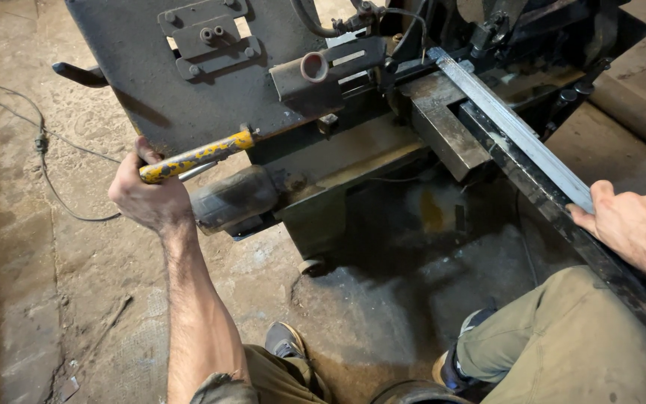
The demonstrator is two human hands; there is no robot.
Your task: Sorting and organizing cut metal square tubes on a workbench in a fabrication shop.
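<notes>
Much of the frame's left is being taken up by stained concrete floor (16, 262), crossed by a thin cable (46, 161). At centre left, a yellow lever handle (196, 157) on the dark saw machine (188, 82) is being gripped by the closed left hand (147, 198). At right, a grey steel bar (514, 127) is being pressed by the right hand (629, 224), fingers flat.

The floor (31, 254) is bare, stained concrete, dusty and scuffed, with darker, perhaps oily, patches under the machine. A thin black cable (46, 161) trails loosely across it at the left. At the far right a thick pipe (637, 112) lies along the ground. Light is soft and even.
</notes>
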